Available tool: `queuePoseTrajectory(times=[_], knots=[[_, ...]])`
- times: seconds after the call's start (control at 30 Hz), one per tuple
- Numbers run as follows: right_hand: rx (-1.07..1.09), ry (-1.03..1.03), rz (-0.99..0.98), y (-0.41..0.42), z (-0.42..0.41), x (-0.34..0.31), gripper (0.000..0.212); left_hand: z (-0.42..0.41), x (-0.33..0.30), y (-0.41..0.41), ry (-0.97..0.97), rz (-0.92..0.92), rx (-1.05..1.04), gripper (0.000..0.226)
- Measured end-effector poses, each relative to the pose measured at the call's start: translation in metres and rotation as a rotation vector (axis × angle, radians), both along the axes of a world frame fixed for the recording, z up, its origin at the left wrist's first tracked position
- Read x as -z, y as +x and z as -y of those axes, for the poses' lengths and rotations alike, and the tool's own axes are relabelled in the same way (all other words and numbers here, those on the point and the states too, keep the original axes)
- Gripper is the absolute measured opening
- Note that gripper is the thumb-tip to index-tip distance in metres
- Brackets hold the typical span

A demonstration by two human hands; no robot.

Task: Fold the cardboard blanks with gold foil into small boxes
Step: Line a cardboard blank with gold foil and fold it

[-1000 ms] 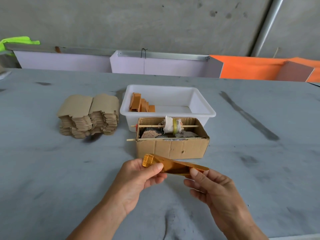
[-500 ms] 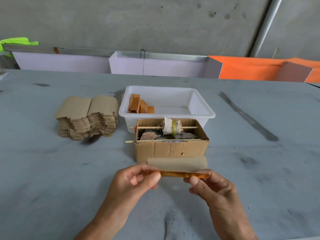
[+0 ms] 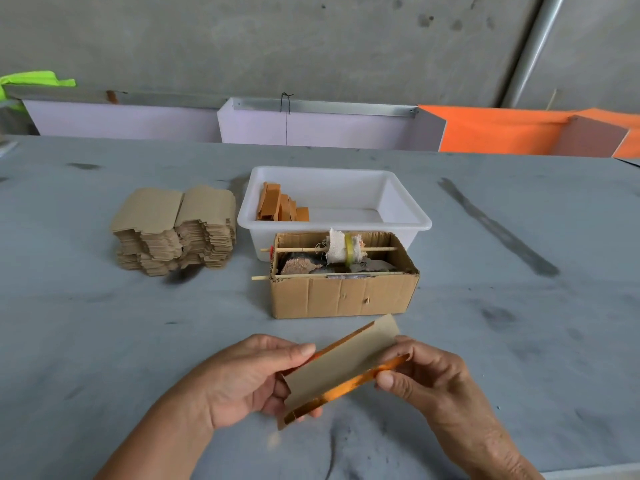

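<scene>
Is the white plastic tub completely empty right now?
No, the white tub holds a few folded orange-gold boxes leaning in its left end, while the rest of its floor is bare.

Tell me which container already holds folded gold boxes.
The white plastic tub, farthest back; orange-gold folded pieces stand at its left end. The brown cardboard box holds a wrapped stick and scraps.

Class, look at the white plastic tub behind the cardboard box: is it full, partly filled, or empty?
Partly filled. The white tub holds only a few folded gold boxes in its left end; the rest of its floor shows bare.
</scene>
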State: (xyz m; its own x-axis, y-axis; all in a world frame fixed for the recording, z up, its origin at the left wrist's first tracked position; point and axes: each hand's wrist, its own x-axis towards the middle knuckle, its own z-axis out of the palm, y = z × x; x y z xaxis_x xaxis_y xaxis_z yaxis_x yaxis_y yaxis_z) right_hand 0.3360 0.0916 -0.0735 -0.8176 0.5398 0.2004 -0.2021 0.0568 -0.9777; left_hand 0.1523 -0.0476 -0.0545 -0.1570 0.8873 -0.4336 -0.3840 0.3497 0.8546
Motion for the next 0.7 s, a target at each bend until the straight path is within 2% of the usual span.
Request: queuePoseTrajectory(times=[0.13, 0.23, 0.3, 0.4, 0.53, 0.7], knots=[[0.12, -0.194, -0.045, -0.009, 0.008, 0.007, 0.02, -0.003, 0.004, 0.01, 0.063, -0.128, -0.054, 0.043], [0.186, -0.226, -0.063, -0.017, 0.015, 0.009, 0.025, -0.006, 0.004, 0.017, 0.087, -0.21, -0.096, 0.029], [0.208, -0.242, -0.085, -0.021, 0.018, 0.009, 0.028, -0.007, 0.003, 0.019, 0.08, -0.232, -0.119, 0.028], [0.22, -0.275, -0.126, -0.024, 0.019, 0.008, 0.036, -0.008, 0.001, 0.02, 0.059, -0.271, -0.143, 0.032], [0.204, -0.35, -0.145, -0.024, 0.019, 0.01, 0.052, -0.008, -0.002, 0.017, 0.067, -0.357, -0.145, 0.018], [0.166, -0.399, -0.127, -0.022, 0.02, 0.012, 0.056, -0.007, -0.001, 0.014, 0.053, -0.44, -0.103, 0.015]])
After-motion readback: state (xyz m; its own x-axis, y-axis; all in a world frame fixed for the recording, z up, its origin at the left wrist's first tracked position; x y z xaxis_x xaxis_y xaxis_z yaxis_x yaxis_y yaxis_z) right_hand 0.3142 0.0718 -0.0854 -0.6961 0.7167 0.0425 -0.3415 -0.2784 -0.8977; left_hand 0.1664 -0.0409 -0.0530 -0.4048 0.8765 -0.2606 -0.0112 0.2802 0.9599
